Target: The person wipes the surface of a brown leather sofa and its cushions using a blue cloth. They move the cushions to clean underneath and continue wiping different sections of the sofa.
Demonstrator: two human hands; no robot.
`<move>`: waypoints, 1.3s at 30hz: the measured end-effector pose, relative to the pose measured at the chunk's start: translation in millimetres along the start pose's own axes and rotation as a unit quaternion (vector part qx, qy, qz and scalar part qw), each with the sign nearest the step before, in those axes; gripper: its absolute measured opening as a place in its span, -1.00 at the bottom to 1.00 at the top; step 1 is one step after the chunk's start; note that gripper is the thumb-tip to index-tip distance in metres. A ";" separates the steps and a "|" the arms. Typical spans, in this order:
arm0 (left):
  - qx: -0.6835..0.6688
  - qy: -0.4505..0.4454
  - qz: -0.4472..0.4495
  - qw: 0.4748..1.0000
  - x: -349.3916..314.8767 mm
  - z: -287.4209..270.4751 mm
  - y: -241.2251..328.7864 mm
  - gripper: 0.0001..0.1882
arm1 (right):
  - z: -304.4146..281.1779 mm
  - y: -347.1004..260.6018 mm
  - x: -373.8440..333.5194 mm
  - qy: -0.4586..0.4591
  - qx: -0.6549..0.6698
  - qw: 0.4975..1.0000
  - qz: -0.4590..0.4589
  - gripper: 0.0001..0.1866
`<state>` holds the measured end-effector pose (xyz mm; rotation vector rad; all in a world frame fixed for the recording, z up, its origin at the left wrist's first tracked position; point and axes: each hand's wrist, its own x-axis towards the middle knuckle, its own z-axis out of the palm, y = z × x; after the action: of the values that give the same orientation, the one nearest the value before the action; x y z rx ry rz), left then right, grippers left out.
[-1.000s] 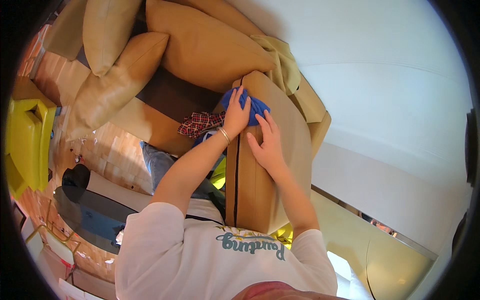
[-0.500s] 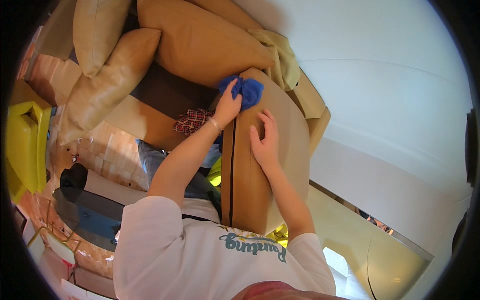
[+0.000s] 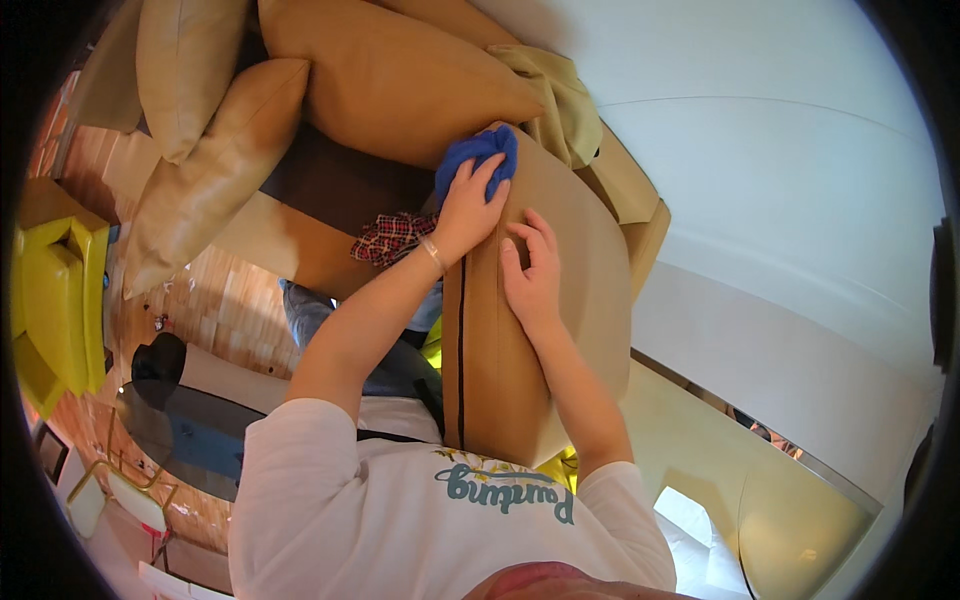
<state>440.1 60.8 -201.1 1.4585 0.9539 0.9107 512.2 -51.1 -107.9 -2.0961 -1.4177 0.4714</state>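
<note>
Head view, looking down the person's own arms.

Step in hand, as judged: wiping the tan fabric-covered cushion panel [image 3: 540, 330], with the stroke now at its far end.

Left hand [image 3: 462, 215]: fingers curled down over a bunched blue cloth [image 3: 478, 155], holding it pressed onto the panel's far rounded corner. The cloth shows beyond and above the fingertips; part of it is hidden under the palm. A thin band sits at that wrist.

Right hand [image 3: 533, 275]: flat on the panel just beside the left wrist, fingers spread fairly wide, gripping nothing. It reads as a bracing hand.

Cloth position: top end of the panel, next to the large tan leather-look cushion [image 3: 400, 85] and the olive folded fabric [image 3: 560, 105].

Around: a dark seam line runs down the panel's left edge. A red plaid cloth [image 3: 392, 238] lies on the brown seat below the left forearm. Two more tan pillows [image 3: 200, 190] lean at the left.

Next move, judged: keep downward pressure on the cloth; the right hand must hold the panel steady.
</note>
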 end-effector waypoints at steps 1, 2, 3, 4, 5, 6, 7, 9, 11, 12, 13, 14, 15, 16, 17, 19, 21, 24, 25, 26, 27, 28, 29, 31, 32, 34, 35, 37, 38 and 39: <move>0.020 -0.004 0.004 1.000 11.1 5.5 -1.9 -0.58 | -0.2 0.9 -1.1 -0.001 0.003 1.000 0.005 -0.74; 0.042 -0.010 0.008 0.999 22.1 12.4 -5.6 -0.58 | 1.3 2.4 -1.7 0.004 0.012 1.000 0.010 -0.75; 0.063 -0.015 0.012 0.998 32.5 16.0 -5.7 -0.57 | 1.6 2.1 -1.8 0.009 0.019 1.000 0.015 -0.75; 0.077 -0.023 0.024 0.996 43.5 17.0 -6.8 -0.58 | 2.1 2.1 -1.7 0.014 0.026 0.999 0.019 -0.76; 0.091 -0.034 0.018 0.995 53.3 15.5 -7.9 -0.59 | 2.9 2.1 -1.1 0.027 0.043 0.999 0.018 -0.76; 0.105 -0.044 0.013 0.993 62.2 13.4 -7.9 -0.59 | 3.0 2.8 1.0 0.039 0.059 0.997 0.017 -0.76; 0.119 -0.054 0.008 0.991 65.2 11.5 -7.3 -0.60 | 2.9 3.9 2.8 0.051 0.075 0.996 0.015 -0.76; 0.135 -0.072 0.015 0.988 59.8 5.1 -3.1 -0.68 | 6.3 14.3 1.4 0.087 0.127 0.986 0.065 -0.73; 0.141 -0.106 0.028 0.984 46.8 -7.1 -2.5 -0.72 | 6.7 17.0 -0.7 0.112 0.170 0.974 0.097 -0.69; 0.142 -0.105 0.041 0.983 36.7 -13.2 -1.8 -0.73 | 6.1 16.7 -2.1 0.119 0.187 0.969 0.106 -0.66; 0.143 -0.103 0.054 0.983 22.6 -19.1 -0.6 -0.75 | 4.8 17.0 -2.8 0.125 0.204 0.964 0.114 -0.64; 0.142 -0.101 0.067 0.982 6.9 -23.7 2.6 -0.76 | 3.3 26.8 -4.0 0.110 0.189 0.969 0.118 -0.57; 0.143 -0.102 0.079 0.981 -10.0 -26.9 5.6 -0.76 | 3.0 29.6 -3.3 0.123 0.198 0.965 0.120 -0.58; 0.144 -0.102 0.092 0.980 -29.5 -29.6 9.9 -0.76 | 2.9 30.6 -2.7 0.135 0.206 0.962 0.121 -0.59; 0.151 -0.113 0.095 0.977 -50.1 -34.2 20.7 -0.76 | 4.0 31.7 -2.1 0.147 0.217 0.957 0.123 -0.61; 0.142 -0.134 0.105 0.975 -90.0 -41.7 45.2 -0.75 | 7.6 34.4 -2.1 0.166 0.231 0.952 0.111 -0.62; 0.117 -0.163 0.094 0.975 -126.2 -51.4 75.5 -0.72 | 7.6 34.1 -4.2 0.149 0.252 0.948 0.123 -0.64; 0.108 -0.215 0.154 0.958 -175.2 -55.6 103.9 -0.69 | -12.6 26.1 -8.1 0.076 0.277 0.945 0.155 -0.68; 0.069 -0.281 0.152 0.945 -188.3 -58.0 113.0 -0.67 | -20.8 25.6 -15.8 0.051 0.276 0.947 0.157 -0.70; 0.083 -0.291 0.182 0.936 -198.1 -59.5 127.2 -0.66 | -29.1 26.1 -25.5 0.028 0.275 0.948 0.160 -0.71; 0.094 -0.298 0.210 0.926 -203.5 -60.2 138.1 -0.65 | -40.7 20.0 -38.0 -0.005 0.283 0.944 0.170 -0.72; 0.105 -0.282 0.197 0.933 -202.1 -59.2 139.8 -0.63 | -54.4 10.1 -54.1 -0.037 0.290 0.939 0.180 -0.71; 0.114 -0.269 0.185 0.938 -198.2 -57.0 140.4 -0.61 | -66.8 2.3 -70.4 -0.065 0.297 0.933 0.192 -0.71; 0.139 -0.253 0.152 0.945 -186.3 -49.3 134.9 -0.56 | -83.6 -7.2 -96.9 -0.056 0.174 0.977 0.108 -0.69; 0.151 -0.254 0.135 0.946 -175.4 -42.5 126.6 -0.54 | -89.0 -8.5 -106.3 -0.049 0.110 0.990 0.068 -0.68; 0.175 -0.246 0.148 0.942 -154.0 -32.6 119.2 -0.51 | -81.8 -0.8 -119.2 -0.014 0.097 0.991 0.094 -0.69; 0.183 -0.236 0.178 0.937 -143.9 -29.7 117.6 -0.50 | -77.9 1.5 -122.5 0.002 0.089 0.990 0.108 -0.69; 0.188 -0.211 0.196 0.939 -124.4 -24.4 116.4 -0.48 | -76.7 15.0 -108.3 0.030 0.045 0.991 0.125 -0.71; 0.175 -0.184 0.186 0.949 -111.5 -19.2 110.6 -0.49 | -71.2 34.2 -98.6 0.060 0.013 0.992 0.110 -0.71; 0.163 -0.158 0.177 0.958 -101.6 -16.3 108.7 -0.51 | -70.2 42.0 -92.6 0.090 -0.019 0.991 0.097 -0.70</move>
<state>394.5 -33.6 -94.3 2.0342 0.6319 0.7600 547.8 -166.4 -81.2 -2.2570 -1.1348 0.3229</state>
